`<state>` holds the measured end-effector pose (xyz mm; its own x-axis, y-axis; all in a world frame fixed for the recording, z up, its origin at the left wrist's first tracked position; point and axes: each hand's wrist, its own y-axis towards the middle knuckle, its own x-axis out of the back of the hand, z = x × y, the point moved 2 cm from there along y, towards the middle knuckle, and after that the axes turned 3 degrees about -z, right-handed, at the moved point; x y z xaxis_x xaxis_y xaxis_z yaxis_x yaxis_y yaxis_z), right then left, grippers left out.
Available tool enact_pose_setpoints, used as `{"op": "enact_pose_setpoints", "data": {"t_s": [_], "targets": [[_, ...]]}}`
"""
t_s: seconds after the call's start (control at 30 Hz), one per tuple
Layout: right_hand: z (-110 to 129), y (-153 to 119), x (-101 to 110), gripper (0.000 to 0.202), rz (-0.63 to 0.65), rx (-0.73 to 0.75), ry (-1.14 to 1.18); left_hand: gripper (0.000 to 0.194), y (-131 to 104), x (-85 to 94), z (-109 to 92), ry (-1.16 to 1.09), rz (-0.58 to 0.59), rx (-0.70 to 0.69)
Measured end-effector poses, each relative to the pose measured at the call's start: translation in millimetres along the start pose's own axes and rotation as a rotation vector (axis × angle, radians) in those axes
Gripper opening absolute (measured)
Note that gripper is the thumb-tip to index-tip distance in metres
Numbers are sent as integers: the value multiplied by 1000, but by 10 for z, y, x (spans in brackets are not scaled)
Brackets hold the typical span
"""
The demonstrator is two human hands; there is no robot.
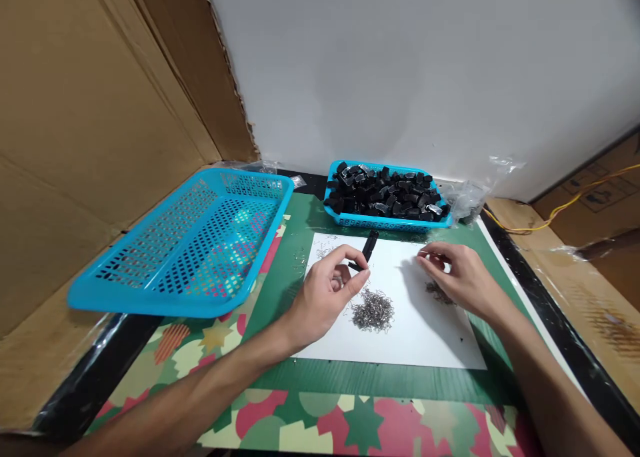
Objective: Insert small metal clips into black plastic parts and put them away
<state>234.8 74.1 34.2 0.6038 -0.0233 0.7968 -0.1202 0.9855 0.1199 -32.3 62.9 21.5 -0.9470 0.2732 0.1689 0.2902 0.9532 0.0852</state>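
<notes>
My left hand (330, 294) pinches a small black part (369, 247) between thumb and fingers, its long end pointing up and away. To the right, my right hand (457, 274) has thumb and forefinger pressed together over the white sheet (415, 340); a thin sliver shows at the fingertips, too small to make out. A pile of small metal pieces (373, 310) lies on the sheet between the hands. A smaller heap of metal pieces (439, 293) sits partly under my right hand.
At the back stands a blue basket (390, 224) full of black parts. A large blue basket (165, 306) without black parts is at the left. Clear plastic bags (467, 200) and a yellow cable (555, 212) lie at the right. Cardboard (100, 77) rises on the left.
</notes>
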Motion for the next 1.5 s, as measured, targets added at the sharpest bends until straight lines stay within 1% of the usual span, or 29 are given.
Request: {"op": "enact_pose_setpoints", "data": {"t_s": [0.07,0.17,0.23,0.37,0.53,0.67,0.83,0.93,1.13,1.3,1.4,1.5], "targets": [[-165,29,102,32,88,-37,-114,22,14,12,7,13,-22,-6],[-254,26,186,31,118,-52,-169,19,15,14,14,22,-32,-16],[-240,13,189,28,134,-48,-169,18,10,8,18,27,-31,-23],[-207,3,113,19,175,-33,-155,16,6,-9,11,50,-28,-42],[-236,0,55,20,166,-23,-190,13,15,-18,-29,77,-19,-65],[-204,-23,116,25,164,25,-126,13,15,-16,-44,91,-22,-71],[-174,-44,171,19,267,42,-158,12,12,-25,-38,114,-17,-81],[-158,-51,153,22,313,66,-147,11,12,-32,-38,123,-10,-87],[-130,-56,164,25,271,94,-119,11,8,-34,-53,137,-13,-85],[-133,-56,172,17,313,73,-136,10,10,-38,-37,138,-4,-97],[-129,-65,161,19,343,69,-118,8,13,-40,-17,143,1,-106],[-140,-71,194,16,283,61,-63,8,13,-38,-6,144,4,-111]]}}
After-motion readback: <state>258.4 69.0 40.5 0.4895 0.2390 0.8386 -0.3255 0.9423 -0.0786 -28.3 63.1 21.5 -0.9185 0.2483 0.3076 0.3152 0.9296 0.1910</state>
